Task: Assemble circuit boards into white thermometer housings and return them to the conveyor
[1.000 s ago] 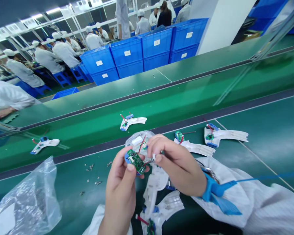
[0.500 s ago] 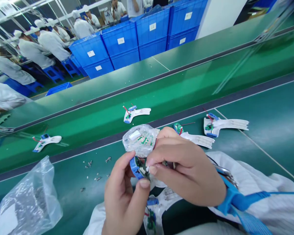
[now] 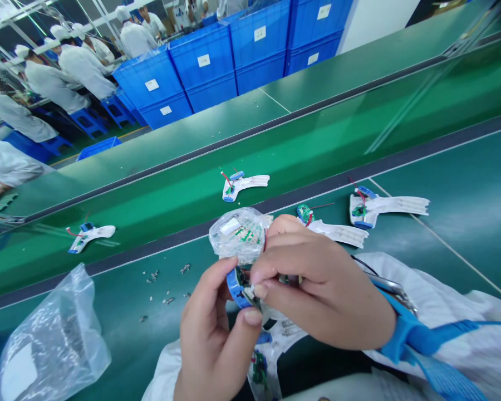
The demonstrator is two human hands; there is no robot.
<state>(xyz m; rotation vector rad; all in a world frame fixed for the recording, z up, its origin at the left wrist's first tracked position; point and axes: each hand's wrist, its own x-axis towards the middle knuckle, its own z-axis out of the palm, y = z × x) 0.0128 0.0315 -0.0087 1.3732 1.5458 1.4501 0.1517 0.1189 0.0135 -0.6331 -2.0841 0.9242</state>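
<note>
My left hand [image 3: 217,340] is closed, thumb and fingers gripping a small blue plastic housing [image 3: 237,291] with a green circuit board inside. My right hand [image 3: 321,289] pinches at the board side of this housing. A small white piece [image 3: 251,291] shows at its fingertips; whether it is a plug is unclear. Just beyond the hands lies a clear bag of small circuit boards [image 3: 239,233]. Below them, a white handle-shaped shell [image 3: 286,334] with blue and green parts is partly hidden. Another white shell [image 3: 342,233] lies beyond my right hand.
A wired white shell [image 3: 401,206] lies to the right on the workbench. Two more, a middle shell [image 3: 250,182] and a left shell [image 3: 96,234], lie on the green belt. Small metal parts [image 3: 154,275] are scattered near a large clear bag [image 3: 54,340]. Blue bins [image 3: 204,61] and co-workers stand beyond.
The two shells on the green belt have moved to the right. Both hands keep their hold at the blue housing, which shifts slightly right in view.
</note>
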